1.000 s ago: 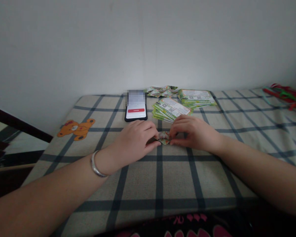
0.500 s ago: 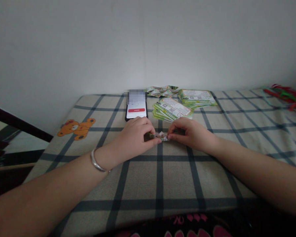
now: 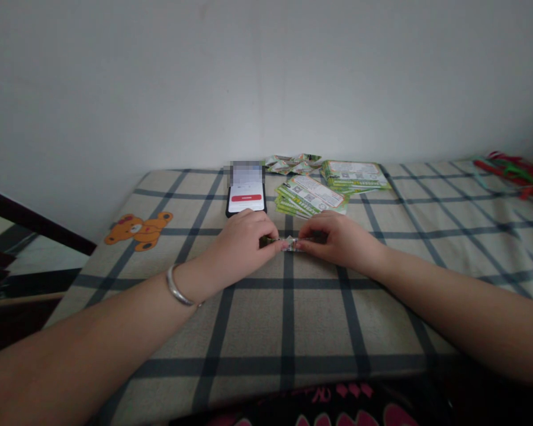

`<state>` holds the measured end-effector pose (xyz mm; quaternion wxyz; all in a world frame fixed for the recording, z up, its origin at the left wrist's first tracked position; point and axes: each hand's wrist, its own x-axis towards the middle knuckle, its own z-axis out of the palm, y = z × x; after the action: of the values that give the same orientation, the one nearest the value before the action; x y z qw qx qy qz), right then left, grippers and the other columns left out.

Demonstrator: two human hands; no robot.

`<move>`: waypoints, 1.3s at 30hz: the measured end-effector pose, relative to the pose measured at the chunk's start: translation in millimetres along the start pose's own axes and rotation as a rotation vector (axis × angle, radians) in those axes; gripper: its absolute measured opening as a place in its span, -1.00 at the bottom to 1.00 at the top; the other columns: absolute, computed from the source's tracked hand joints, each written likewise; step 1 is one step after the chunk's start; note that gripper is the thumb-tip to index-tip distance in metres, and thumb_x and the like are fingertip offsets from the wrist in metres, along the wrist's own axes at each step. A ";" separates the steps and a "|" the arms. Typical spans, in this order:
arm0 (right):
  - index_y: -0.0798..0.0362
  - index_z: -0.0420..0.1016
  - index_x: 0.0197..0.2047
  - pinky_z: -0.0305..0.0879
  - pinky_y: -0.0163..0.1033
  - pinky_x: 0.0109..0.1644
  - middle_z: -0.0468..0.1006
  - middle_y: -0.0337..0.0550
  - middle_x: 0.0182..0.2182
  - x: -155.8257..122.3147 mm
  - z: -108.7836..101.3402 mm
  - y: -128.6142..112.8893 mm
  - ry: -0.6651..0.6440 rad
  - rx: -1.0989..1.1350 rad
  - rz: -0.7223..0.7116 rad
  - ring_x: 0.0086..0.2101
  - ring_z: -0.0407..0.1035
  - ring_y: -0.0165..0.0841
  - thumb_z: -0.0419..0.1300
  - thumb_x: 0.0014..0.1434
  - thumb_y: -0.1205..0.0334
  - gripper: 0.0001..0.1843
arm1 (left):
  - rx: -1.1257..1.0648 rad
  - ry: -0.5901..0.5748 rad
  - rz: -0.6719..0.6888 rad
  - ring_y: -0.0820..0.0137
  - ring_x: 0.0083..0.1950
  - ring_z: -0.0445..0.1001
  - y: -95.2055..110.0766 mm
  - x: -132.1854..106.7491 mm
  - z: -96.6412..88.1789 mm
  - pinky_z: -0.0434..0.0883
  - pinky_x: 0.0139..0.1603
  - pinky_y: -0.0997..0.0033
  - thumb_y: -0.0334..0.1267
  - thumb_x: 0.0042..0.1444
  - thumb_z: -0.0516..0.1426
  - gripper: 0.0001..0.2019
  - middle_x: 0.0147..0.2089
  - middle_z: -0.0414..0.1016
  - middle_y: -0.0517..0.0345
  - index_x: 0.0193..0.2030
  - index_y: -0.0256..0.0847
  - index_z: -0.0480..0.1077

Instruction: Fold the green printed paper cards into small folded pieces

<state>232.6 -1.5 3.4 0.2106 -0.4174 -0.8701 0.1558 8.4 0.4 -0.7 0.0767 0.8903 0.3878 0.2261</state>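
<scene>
My left hand (image 3: 251, 236), with a silver bangle at the wrist, pinches one end of a small folded piece of printed paper (image 3: 289, 243). My right hand (image 3: 331, 238) pinches its other end, thumb and forefinger pressed together. The paper is low over the checked tablecloth, mostly hidden by my fingers. Just beyond my hands lies a fanned pile of green-and-white printed cards (image 3: 311, 196). Several folded paper shapes (image 3: 293, 164) with similar print lie against the wall.
A phone (image 3: 246, 204) with a lit screen lies behind my left hand. A second card stack (image 3: 355, 174) is at the back right. An orange bear picture (image 3: 140, 231) is on the tablecloth (image 3: 257, 331) at left. Red and green fabric (image 3: 517, 177) lies far right.
My fingers have shifted slightly on the small paper, and it looks flatter between them. My right fingertips are a little further left. The cards and phone have stayed put.
</scene>
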 end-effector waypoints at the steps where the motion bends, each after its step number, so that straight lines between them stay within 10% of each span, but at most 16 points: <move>1: 0.00 0.56 -0.32 0.17 -0.27 -0.26 0.57 -0.23 -0.40 0.2 -0.1 -0.3 -0.009 -0.005 -0.004 -0.33 0.37 -0.39 0.23 0.18 0.10 -0.83 | 0.007 -0.005 -0.007 0.33 -0.22 0.37 0.2 0.2 -0.2 0.28 -0.15 0.30 -0.13 0.17 0.18 -0.76 -0.34 0.43 0.15 -0.44 -0.22 0.41; 39: 0.05 0.46 -0.35 0.16 -0.24 -0.23 0.48 -0.16 -0.40 2.1 2.6 -1.0 -0.053 -0.117 -0.042 -0.29 0.31 -0.32 0.24 0.17 -0.01 -0.72 | 0.175 -0.128 0.053 0.32 -0.22 0.31 7.1 -1.2 -3.5 0.22 -0.24 0.34 -0.11 0.21 0.16 -0.75 -0.33 0.37 0.13 -0.39 -0.23 0.37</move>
<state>229.5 -0.6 2.1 0.1661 -0.4063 -0.8917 0.1108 10.7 -5.4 4.2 0.0170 0.9161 0.3768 0.1361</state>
